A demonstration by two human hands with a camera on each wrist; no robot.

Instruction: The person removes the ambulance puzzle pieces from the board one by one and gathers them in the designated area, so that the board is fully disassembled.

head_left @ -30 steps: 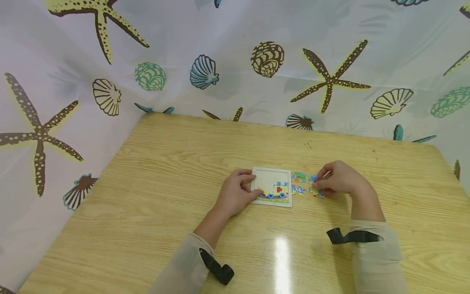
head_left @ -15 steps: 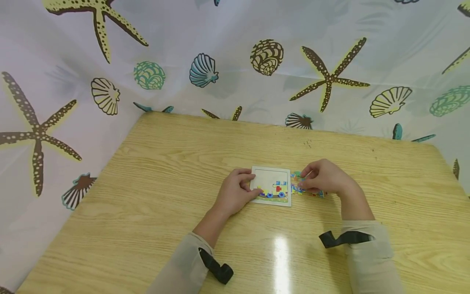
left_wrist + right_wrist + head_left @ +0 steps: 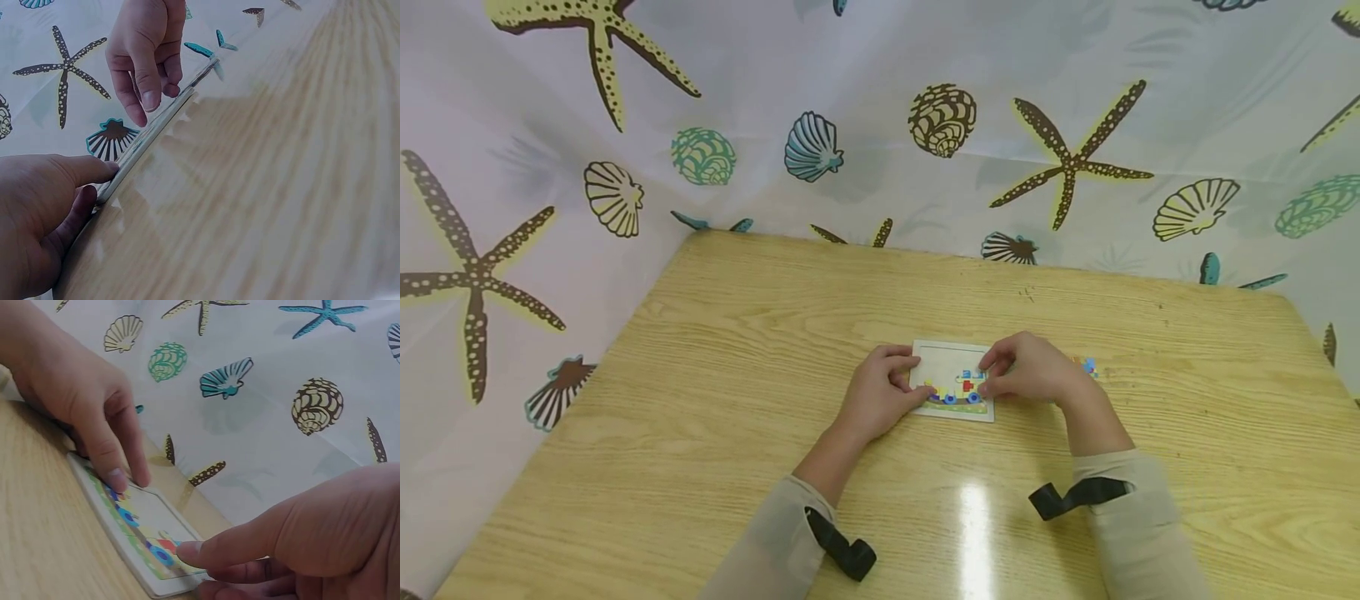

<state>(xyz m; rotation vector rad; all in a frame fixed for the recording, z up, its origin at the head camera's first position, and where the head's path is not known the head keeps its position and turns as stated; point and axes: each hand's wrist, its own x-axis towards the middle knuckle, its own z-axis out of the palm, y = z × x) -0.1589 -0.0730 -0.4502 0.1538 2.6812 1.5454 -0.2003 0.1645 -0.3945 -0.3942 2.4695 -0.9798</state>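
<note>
A small white-rimmed puzzle board (image 3: pixel 951 343) lies on the table, its lower part filled with a colorful vehicle picture and its upper part bare. At its left edge my left hand (image 3: pixel 880 392) grips the board, thumb over the rim; the left wrist view shows that thumb (image 3: pixel 94 170) on top. My right hand (image 3: pixel 1033 367) is at the board's right end, thumb and fingers bent toward each other. In the right wrist view its thumb (image 3: pixel 215 547) overlaps the picture near a red and blue part. Whether a piece sits between those fingertips is hidden.
Loose puzzle pieces (image 3: pixel 1088 366) lie right of the board, partly covered by the right hand and wrist. The wooden table (image 3: pixel 775 333) meets a white curtain (image 3: pixel 880 167) printed with shells and starfish at the back and left. Black straps (image 3: pixel 1078 496) circle both sleeves.
My right hand has moved left from the loose pieces to the board's right end, uncovering a piece farther right. My left hand keeps its grip on the board.
</note>
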